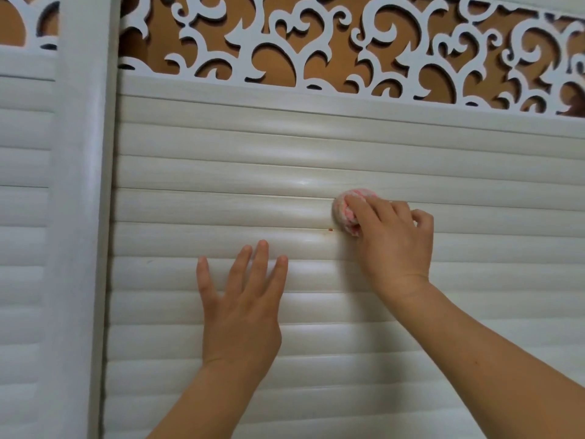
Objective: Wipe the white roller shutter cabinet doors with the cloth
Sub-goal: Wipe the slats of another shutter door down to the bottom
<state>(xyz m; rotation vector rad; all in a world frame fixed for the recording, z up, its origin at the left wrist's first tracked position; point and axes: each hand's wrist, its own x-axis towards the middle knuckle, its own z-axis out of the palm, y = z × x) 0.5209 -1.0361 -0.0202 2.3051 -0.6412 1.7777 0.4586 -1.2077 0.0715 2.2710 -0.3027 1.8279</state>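
The white roller shutter door with horizontal slats fills the view. My right hand grips a bunched pink-and-white cloth and holds it against a slat at mid-height, right of centre. A small reddish-brown spot marks the slat just left of and below the cloth. My left hand lies flat on the slats lower down, fingers straight and spread, holding nothing.
A white vertical frame post separates this door from another slatted door at the left. Above the slats runs a white carved scroll panel over a brown backing.
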